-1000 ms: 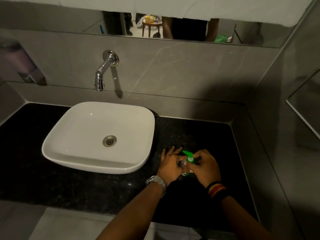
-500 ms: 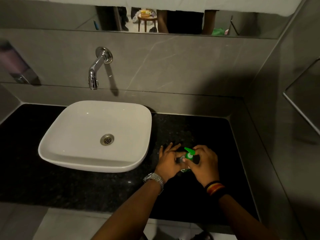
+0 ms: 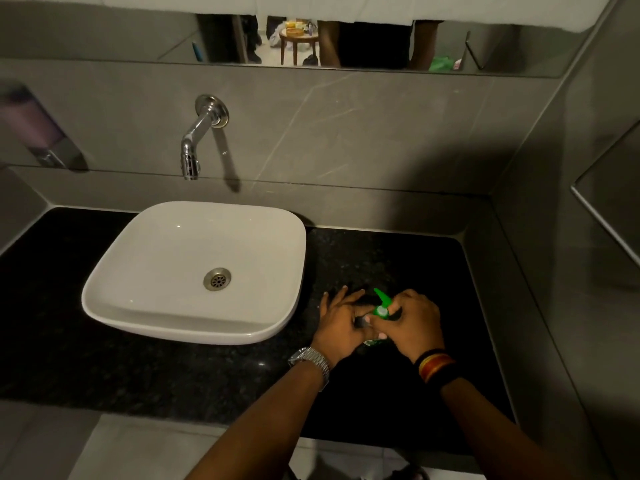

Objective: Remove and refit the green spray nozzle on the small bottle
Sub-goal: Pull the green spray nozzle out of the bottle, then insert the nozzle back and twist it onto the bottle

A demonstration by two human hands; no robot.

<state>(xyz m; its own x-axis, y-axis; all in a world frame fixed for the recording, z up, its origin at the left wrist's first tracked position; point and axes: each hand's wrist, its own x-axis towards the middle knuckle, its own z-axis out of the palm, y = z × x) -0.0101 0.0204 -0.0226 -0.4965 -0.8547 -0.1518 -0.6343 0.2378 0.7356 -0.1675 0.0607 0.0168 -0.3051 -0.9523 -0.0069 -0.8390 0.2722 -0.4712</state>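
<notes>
The small bottle (image 3: pixel 373 342) stands on the black counter, almost wholly hidden between my hands; only a green sliver of it shows below my fingers. Its green spray nozzle (image 3: pixel 382 305) sits on top, spout pointing away and to the left. My left hand (image 3: pixel 337 325) wraps the bottle from the left, with some fingers spread. My right hand (image 3: pixel 412 322) grips the nozzle's collar from the right with fingertips.
A white basin (image 3: pixel 194 327) sits on the black granite counter (image 3: pixel 173 375) to the left of my hands. A chrome tap (image 3: pixel 194 147) juts from the grey wall above it. A grey side wall (image 3: pixel 554 306) bounds the counter on the right. A mirror runs along the top.
Both hands stay on the bottle and nozzle in the same place. The nozzle's spout has turned slightly under my right fingers. The camera has shifted a little.
</notes>
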